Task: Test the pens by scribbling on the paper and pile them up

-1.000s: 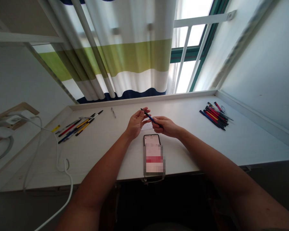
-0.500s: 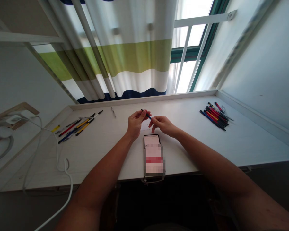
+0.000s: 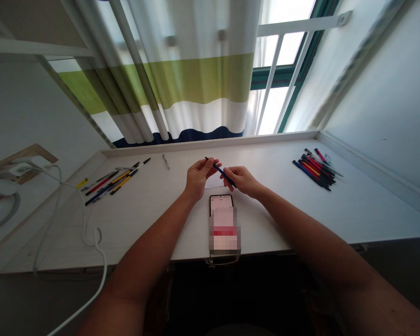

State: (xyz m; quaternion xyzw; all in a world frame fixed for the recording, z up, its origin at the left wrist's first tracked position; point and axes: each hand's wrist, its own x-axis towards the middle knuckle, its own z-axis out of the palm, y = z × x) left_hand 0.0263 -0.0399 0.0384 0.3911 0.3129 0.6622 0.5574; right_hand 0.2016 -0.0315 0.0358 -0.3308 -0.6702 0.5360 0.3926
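A dark blue pen [image 3: 218, 168] slants down to the right between my two hands, above the desk. My left hand [image 3: 197, 178] pinches its upper end between thumb and fingers. Farther down the barrel, the fingers of my right hand [image 3: 243, 179] close on the pen, whose lower tip shows below them. Under the hands lies a small white paper [image 3: 213, 182] with faint marks, partly covered by them. Just in front of it a phone [image 3: 221, 202] rests face up, most of its screen blurred out.
Several pens [image 3: 315, 170] lie bunched on the right of the white desk [image 3: 154, 224]. Another group of pens [image 3: 114, 182] is spread at the left, and a single pen [image 3: 165, 162] lies near the back. White cables [image 3: 98, 242] hang over the left front edge. A curtain [image 3: 199, 79] hangs behind.
My right hand has moved slightly right, away from the left, and more of the pen shows between and below my fingers. My left hand stays nearly still. The view has shifted a little.
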